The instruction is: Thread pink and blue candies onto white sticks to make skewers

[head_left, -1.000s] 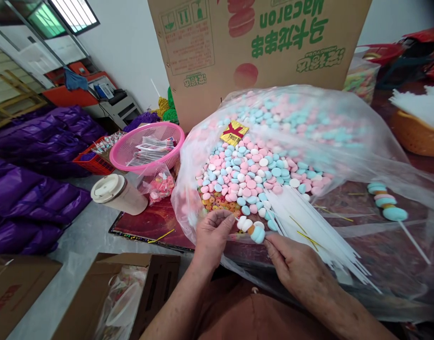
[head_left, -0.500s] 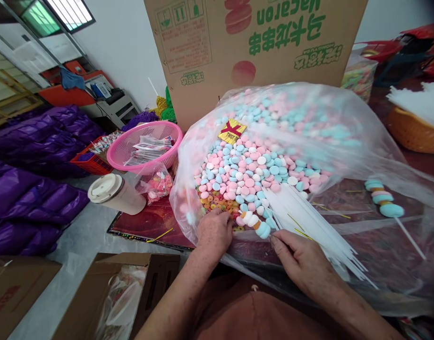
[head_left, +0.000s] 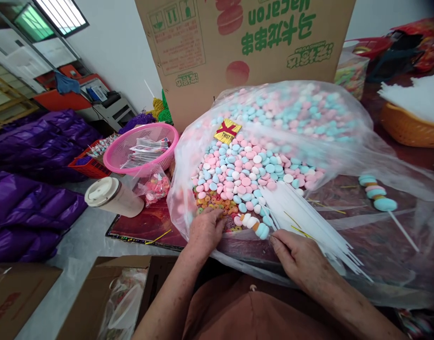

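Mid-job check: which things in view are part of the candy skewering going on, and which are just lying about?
In use: left hand on the ring candies; right hand holding the half-filled skewer; pastel candies; white sticks; finished skewer.

Lying about: pink basket; lidded cup; carton; purple bags.

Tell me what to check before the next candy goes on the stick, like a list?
1. Stick gripped: the right hand pinches the half-filled candy stick at its near end. Ok.
2. Next piece picked: the left hand rests on the small ring candies; whether it holds one is hidden. Cannot tell.
3. Candy supply: plenty of pink, blue and white candies lie in the open plastic bag. Ok.
4. Spare sticks: a pile of white sticks lies beside the right hand. Ok.
5. Finished sample to copy: one full candy stick lies off to the right. Ok.
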Action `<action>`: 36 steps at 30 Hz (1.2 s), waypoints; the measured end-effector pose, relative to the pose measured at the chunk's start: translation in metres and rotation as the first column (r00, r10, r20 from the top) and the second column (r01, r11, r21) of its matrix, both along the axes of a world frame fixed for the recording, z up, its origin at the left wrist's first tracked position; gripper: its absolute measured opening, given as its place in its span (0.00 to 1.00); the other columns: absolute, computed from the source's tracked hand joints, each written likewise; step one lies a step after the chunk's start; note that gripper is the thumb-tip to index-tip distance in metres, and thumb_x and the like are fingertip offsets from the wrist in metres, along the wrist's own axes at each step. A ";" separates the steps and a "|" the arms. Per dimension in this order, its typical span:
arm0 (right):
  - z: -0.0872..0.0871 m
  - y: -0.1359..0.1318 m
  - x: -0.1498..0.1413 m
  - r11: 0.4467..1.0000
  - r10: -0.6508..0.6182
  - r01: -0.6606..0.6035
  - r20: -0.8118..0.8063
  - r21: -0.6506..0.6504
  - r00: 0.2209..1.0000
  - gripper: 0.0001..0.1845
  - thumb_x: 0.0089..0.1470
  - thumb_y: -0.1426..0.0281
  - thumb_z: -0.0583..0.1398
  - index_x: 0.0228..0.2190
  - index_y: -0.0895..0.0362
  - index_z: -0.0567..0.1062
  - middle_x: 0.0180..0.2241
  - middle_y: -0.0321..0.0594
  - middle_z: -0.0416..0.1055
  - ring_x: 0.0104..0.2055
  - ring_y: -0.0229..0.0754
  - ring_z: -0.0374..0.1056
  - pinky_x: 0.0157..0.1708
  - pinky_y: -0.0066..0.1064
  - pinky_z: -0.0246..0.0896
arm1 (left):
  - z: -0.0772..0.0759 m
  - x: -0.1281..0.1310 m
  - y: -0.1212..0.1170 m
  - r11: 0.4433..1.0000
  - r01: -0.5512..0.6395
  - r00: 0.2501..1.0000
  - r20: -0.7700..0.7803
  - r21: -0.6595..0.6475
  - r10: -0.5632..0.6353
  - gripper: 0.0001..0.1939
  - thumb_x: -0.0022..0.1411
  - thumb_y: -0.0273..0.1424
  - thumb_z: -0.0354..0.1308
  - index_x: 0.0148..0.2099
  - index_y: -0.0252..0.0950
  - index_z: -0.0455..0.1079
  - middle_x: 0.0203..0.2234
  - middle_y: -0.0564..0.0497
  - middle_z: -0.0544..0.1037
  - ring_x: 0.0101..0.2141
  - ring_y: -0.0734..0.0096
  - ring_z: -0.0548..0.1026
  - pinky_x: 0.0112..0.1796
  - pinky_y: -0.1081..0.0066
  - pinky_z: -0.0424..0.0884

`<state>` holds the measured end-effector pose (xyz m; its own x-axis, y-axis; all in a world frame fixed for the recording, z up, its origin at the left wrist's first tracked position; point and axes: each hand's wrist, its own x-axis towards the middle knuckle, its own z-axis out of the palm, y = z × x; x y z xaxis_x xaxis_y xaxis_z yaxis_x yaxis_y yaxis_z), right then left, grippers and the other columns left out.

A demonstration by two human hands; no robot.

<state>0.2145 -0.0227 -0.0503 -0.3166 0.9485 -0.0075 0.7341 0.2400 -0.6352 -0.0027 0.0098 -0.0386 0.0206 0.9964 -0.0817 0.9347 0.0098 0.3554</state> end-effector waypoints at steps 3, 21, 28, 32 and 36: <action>0.001 0.000 -0.003 1.000 0.007 -0.007 -0.005 -0.001 1.000 0.16 0.56 0.66 0.45 0.25 0.55 0.69 0.23 0.37 0.69 0.26 0.40 0.64 0.26 0.30 0.51 | 0.006 0.008 0.000 0.997 0.059 0.984 -0.164 -0.054 -0.067 0.12 0.58 0.32 0.48 0.38 0.42 0.73 0.36 0.49 0.74 0.35 0.65 0.72 0.31 0.70 0.66; 0.005 -0.005 -0.002 1.000 0.001 0.000 -0.039 0.012 0.999 0.17 0.56 0.66 0.45 0.26 0.56 0.70 0.23 0.38 0.70 0.26 0.40 0.64 0.26 0.29 0.52 | 0.003 0.001 -0.001 0.973 -0.206 0.821 0.523 -0.103 0.229 0.06 0.50 0.30 0.57 0.31 0.34 0.71 0.27 0.51 0.74 0.28 0.71 0.71 0.32 0.70 0.67; 0.012 -0.004 -0.008 0.999 0.041 -0.040 -0.060 0.015 0.997 0.18 0.56 0.67 0.45 0.26 0.57 0.71 0.24 0.40 0.70 0.26 0.40 0.65 0.27 0.30 0.54 | 0.012 0.012 -0.010 0.913 -0.111 0.027 0.918 -0.392 0.397 0.13 0.40 0.30 0.68 0.31 0.31 0.73 0.22 0.52 0.75 0.21 0.76 0.72 0.24 0.76 0.68; 0.012 -0.006 -0.007 0.998 0.050 -0.047 -0.094 0.042 0.994 0.17 0.57 0.67 0.45 0.27 0.57 0.71 0.24 0.39 0.70 0.26 0.40 0.65 0.27 0.29 0.54 | 0.012 0.017 -0.010 0.910 -0.126 -0.044 0.918 -0.396 0.394 0.12 0.40 0.29 0.68 0.31 0.31 0.74 0.23 0.52 0.76 0.21 0.79 0.72 0.24 0.78 0.68; 0.011 -0.007 -0.010 0.998 0.031 -0.026 -0.092 0.055 0.995 0.17 0.57 0.67 0.46 0.26 0.57 0.71 0.23 0.39 0.69 0.25 0.40 0.64 0.26 0.29 0.53 | 0.007 0.022 -0.011 0.912 -0.108 -0.053 0.919 -0.395 0.391 0.12 0.41 0.29 0.68 0.31 0.31 0.73 0.22 0.52 0.76 0.22 0.78 0.71 0.25 0.77 0.68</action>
<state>0.2050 -0.0293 -0.0389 -0.3400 0.9375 0.0742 0.6654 0.2956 -0.6855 0.0194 -0.0013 -0.0313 -0.0277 0.9271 -0.3738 -0.4031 0.3318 0.8529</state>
